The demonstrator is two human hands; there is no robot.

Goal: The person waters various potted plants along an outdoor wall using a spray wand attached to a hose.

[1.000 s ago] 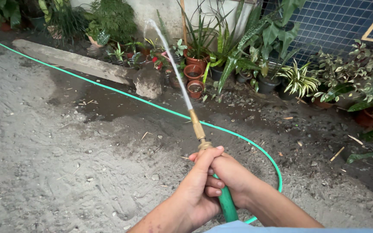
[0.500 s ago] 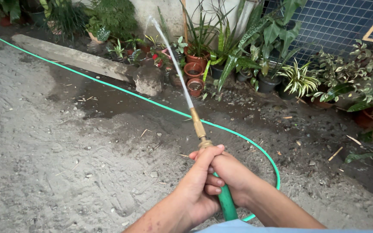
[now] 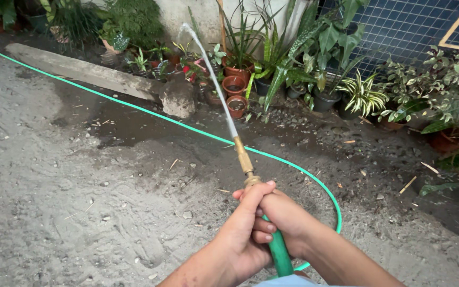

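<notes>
1. Gripping a green hose (image 3: pixel 279 254) near its end, the left hand (image 3: pixel 243 234) has its fingers wrapped tight around it, thumb lying up toward the brass nozzle (image 3: pixel 243 157).
2. Closed over the same stretch of hose, the right hand (image 3: pixel 288 215) touches the left, its fingers clenched on the hose.
3. Water (image 3: pixel 213 79) shoots from the nozzle in a thin stream, arcing up toward the potted plants (image 3: pixel 272 58) along the wall.
4. Behind the hands the hose curves right across the sandy ground (image 3: pixel 54 202), then runs off to the upper left.
5. Two clay pots (image 3: pixel 236 95) stand near a rock (image 3: pixel 177 100) and a concrete slab (image 3: pixel 81 72); the soil there is dark and wet.
</notes>
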